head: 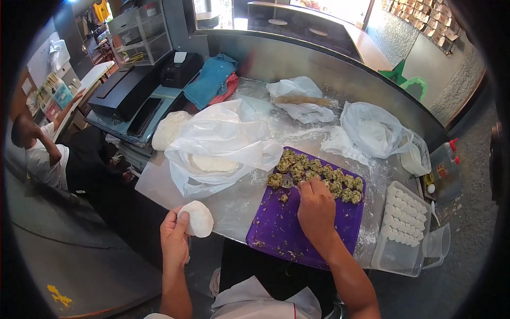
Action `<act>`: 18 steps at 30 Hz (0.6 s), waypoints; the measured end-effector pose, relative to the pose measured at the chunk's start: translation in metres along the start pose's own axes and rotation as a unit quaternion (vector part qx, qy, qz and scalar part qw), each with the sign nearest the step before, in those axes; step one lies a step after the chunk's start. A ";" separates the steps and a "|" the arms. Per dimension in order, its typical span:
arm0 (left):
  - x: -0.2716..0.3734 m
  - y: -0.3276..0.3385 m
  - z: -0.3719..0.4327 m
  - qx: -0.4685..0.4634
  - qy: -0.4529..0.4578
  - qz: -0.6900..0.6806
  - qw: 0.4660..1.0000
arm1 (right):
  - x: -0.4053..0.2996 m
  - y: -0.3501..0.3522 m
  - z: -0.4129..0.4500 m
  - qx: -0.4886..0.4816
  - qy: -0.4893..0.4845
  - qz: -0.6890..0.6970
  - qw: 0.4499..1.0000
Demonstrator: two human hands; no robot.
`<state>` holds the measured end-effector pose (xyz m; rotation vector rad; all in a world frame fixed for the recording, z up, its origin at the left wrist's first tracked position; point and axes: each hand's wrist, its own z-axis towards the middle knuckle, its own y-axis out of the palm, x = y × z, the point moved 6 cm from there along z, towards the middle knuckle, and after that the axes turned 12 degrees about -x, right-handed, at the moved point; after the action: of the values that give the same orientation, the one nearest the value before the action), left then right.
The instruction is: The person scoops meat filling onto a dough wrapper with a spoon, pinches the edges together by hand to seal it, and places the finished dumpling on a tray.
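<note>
Between the thumb and fingers of my left hand is a flat round dough wrapper, held up just off the table's front edge. My right hand is over a purple tray and grips what looks like a spoon, its handle mostly hidden by the fingers. The spoon's bowl is beside a ball of chopped green-and-brown filling at the tray's left rim. Several more filling balls sit in rows along the far part of the tray. Crumbs of filling are scattered over its near part.
Plastic-covered dough lies left of the tray. A bag of flour and a rolling pin are behind it. At right, a plastic container holds shaped dumplings. A person sits at far left.
</note>
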<state>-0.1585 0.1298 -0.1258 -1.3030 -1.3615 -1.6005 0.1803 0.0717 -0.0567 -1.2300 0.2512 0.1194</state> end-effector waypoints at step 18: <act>-0.025 0.052 -0.006 -0.062 -0.099 -0.195 0.974 | 0.045 -0.005 0.008 -0.216 0.015 0.305 0.927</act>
<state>-0.1048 0.1087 -0.1336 -1.3584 -1.7502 -1.8791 0.2261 0.0756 -0.0612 -1.5563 0.6573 0.7284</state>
